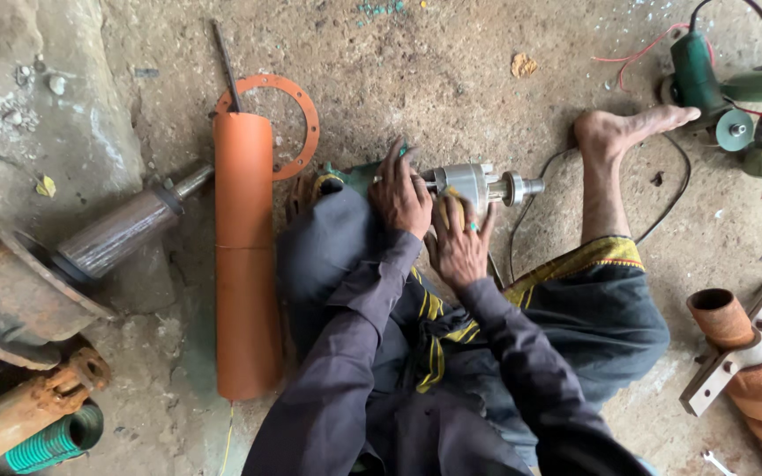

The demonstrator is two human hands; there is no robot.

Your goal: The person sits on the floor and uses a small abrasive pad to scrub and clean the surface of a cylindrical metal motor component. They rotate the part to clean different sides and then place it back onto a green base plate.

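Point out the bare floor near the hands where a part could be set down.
Bare concrete lies above the silver power tool, between the orange ring and the foot. More lies right of the knee, before the rusty auger. It is crowded at the left: orange pipe, steel cylinder, rusty castings. Left hand and right hand rest on the tool.
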